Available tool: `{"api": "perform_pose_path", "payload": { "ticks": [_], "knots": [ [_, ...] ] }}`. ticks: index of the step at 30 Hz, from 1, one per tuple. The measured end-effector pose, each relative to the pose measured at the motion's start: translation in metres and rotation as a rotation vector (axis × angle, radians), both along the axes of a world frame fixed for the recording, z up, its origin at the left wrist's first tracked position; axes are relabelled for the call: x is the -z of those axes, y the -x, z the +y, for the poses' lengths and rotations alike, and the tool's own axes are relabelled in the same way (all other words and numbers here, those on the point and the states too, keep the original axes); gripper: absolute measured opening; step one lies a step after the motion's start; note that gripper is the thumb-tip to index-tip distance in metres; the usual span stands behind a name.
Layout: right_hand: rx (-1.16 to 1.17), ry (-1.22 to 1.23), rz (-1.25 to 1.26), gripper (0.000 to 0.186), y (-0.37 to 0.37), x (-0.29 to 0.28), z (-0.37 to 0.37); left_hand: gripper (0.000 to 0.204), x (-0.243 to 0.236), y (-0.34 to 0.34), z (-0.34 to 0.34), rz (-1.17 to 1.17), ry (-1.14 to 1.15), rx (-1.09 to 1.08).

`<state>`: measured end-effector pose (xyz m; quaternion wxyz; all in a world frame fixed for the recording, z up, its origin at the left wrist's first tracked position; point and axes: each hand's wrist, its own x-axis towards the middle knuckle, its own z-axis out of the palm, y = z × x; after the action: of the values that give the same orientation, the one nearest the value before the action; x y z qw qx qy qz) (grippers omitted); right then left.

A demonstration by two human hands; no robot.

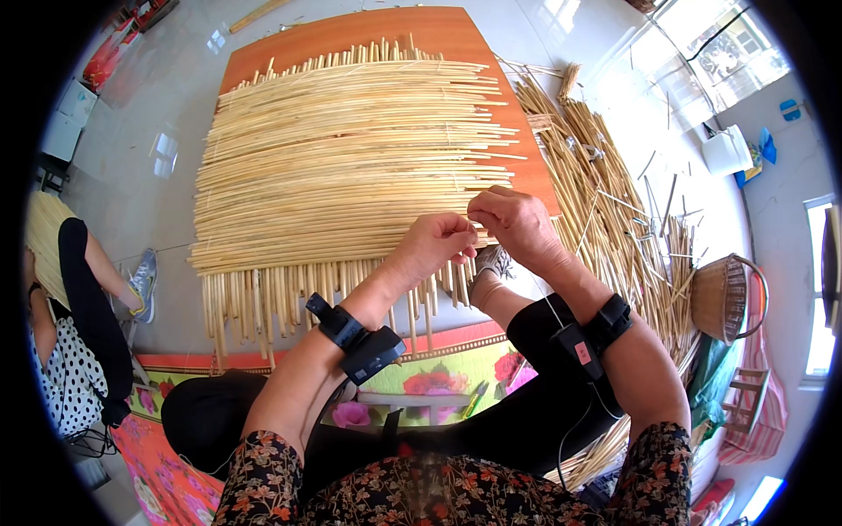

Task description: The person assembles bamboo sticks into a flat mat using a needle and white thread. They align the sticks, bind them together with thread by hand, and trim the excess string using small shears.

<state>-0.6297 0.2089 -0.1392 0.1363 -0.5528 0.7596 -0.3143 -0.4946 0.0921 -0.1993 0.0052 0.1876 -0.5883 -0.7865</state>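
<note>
A mat of pale straw-coloured stalks (333,167) lies in front of me on an orange-brown board (443,31). Its upper stalks run left to right, and the ends of a crosswise layer (254,302) stick out along the near and far edges. Over the mat's near right corner, my left hand (441,238) is closed in a pinch. Close beside it, my right hand (516,221) also pinches, its fingertips almost meeting the left ones. Whatever lies between the fingers is too small to make out. Both wrists wear black strapped devices.
Loose stalks (605,184) are heaped on the floor to the right, beside a wicker basket (728,298) and a small wooden stool (745,399). A white bucket (726,151) stands farther back. Another person (74,351) sits at the left. Flowered cloth (421,381) lies below my arms.
</note>
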Motion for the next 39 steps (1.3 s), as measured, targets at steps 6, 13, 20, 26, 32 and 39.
{"api": "perform_pose_path", "payload": {
  "ticks": [6, 13, 20, 26, 32, 39],
  "knots": [
    [0.142, -0.204, -0.310, 0.012, 0.010, 0.002, 0.006, 0.016, 0.002, 0.001, 0.001, 0.015, 0.024, -0.049],
    [0.192, -0.142, -0.312, 0.015, 0.002, 0.003, 0.004, 0.014, 0.001, -0.001, 0.002, 0.035, -0.141, -0.199],
    [0.217, -0.111, -0.563, 0.012, -0.017, 0.016, 0.006, 0.013, -0.001, 0.000, -0.001, 0.047, -0.330, -0.314],
    [0.347, -0.129, -1.168, 0.027, 0.000, 0.035, 0.008, 0.013, 0.004, -0.003, 0.000, 0.105, -0.409, -0.264],
    [0.374, -0.203, -1.184, 0.037, 0.008, 0.039, 0.011, 0.013, 0.000, 0.000, 0.001, 0.100, -0.370, -0.183],
    [0.312, -0.203, -0.944, 0.041, 0.008, 0.036, 0.010, 0.015, 0.002, -0.003, 0.000, 0.082, -0.315, -0.168]
  ]
}}
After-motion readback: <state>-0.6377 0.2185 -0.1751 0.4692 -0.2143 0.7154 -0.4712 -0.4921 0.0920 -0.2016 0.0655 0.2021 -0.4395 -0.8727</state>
